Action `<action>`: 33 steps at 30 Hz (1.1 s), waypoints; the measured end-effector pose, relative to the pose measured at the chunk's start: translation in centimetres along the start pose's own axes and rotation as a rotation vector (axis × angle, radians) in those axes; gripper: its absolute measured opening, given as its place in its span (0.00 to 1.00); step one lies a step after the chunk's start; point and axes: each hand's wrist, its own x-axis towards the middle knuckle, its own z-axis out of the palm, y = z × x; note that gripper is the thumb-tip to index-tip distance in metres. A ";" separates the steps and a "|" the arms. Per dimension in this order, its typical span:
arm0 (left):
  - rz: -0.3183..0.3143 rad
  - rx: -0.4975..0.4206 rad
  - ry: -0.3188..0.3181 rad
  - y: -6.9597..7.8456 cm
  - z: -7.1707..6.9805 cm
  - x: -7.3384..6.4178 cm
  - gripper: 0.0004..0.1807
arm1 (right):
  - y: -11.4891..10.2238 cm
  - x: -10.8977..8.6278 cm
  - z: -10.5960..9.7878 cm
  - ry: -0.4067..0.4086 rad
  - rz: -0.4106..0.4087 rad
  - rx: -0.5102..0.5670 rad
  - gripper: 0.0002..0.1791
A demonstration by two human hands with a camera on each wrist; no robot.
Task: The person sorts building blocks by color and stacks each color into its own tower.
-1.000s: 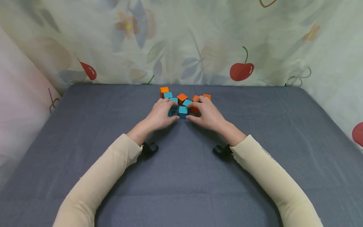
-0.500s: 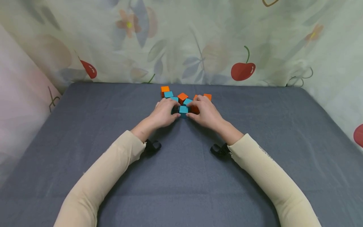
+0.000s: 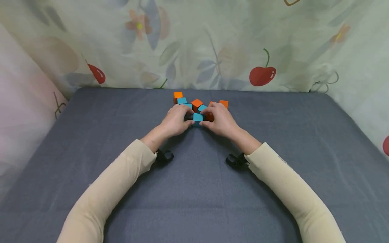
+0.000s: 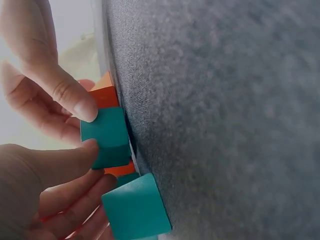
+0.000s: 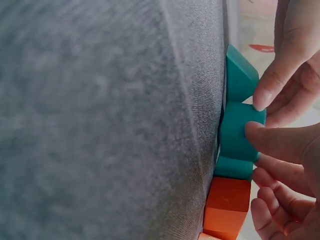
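Worktop [image 3: 194,202] under dark grey cloth, filling the near and middle parts of the scene. The pale curtain [image 3: 194,40], printed with leaves, flowers and red cherries, hangs along its far edge. The left sleeve [image 3: 103,189] and right sleeve [image 3: 297,189], both cream, slant inward from the near corners and end at the wrists. The left hand [image 3: 176,119] and right hand [image 3: 220,118] meet near the middle of the far part of the worktop, both with thumb and fingers bent around one teal cube [image 3: 198,118], holding it between them. The wrist views show both thumb tips on this cube, one close to the other; whether its underside touches the cloth cannot be told. A black strap [image 3: 160,156] loops out at the left cuff, and a matching black band [image 3: 241,162] at the right.

Smallest are the blocks around the held cube. Beyond the left hand lie an orange block [image 3: 177,95] at far left and a blue-topped block [image 3: 181,100] just nearer. A tilted orange block [image 3: 197,102] stands beyond the cube; a corner orange block [image 3: 224,104] lies beyond the right hand. A neighbouring teal block [image 4: 135,210] stands to the cube's left, near the left fingers.
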 end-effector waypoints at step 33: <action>0.042 -0.139 0.103 -2.6 -3.1 -7.2 0.17 | -5.2 -0.1 1.2 -0.078 -0.089 0.333 0.19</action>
